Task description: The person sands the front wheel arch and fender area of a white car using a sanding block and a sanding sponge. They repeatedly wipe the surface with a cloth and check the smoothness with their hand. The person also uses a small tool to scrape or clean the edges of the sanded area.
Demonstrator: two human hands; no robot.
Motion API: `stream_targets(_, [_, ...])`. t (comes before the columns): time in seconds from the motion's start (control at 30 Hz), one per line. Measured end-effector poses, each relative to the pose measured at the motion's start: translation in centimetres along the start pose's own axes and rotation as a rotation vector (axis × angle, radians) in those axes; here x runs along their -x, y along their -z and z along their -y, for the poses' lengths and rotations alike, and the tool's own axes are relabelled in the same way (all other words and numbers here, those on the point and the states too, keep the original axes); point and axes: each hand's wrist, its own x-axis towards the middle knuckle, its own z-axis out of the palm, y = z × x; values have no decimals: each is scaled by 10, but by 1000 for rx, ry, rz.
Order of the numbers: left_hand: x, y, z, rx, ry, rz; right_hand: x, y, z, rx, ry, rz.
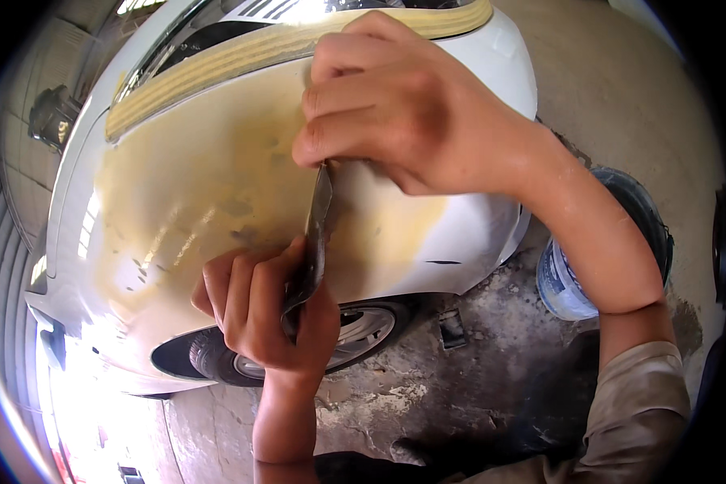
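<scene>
In front of a white car's body panel [218,177], I hold a thin dark grey sheet of sandpaper [322,202] almost edge-on. My left hand [270,302] is closed around its lower end, fingers curled. At the upper end, my right hand [403,113] pinches the sheet, its knuckles bent and thumb tucked underneath. The paper looks bent or folded between the hands. Whether it touches the panel I cannot tell. Yellowish, blotchy patches and small dark marks cover the panel behind my hands.
Yellow masking tape [218,60] runs along the panel's upper edge. Below sits a wheel [371,331] in its arch. A bucket [558,282] stands on the floor at right, partly behind my right forearm. A small dark block [452,329] lies on the stained concrete [379,403].
</scene>
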Motion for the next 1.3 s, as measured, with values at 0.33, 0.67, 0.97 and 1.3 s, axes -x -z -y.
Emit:
stream_targets(0.33, [10, -6, 7, 7, 7, -48, 17, 60, -66, 94, -325, -24])
stream_targets(0.67, [78, 46, 42, -39, -48, 106, 7, 27, -36, 115, -34, -92])
stream_targets(0.97, [169, 83, 83, 44, -411, 306, 10, 29, 4, 37, 0, 57])
stream_targets(1.3, [219, 61, 70, 249, -335, 386, 17, -62, 129, 59, -38, 399])
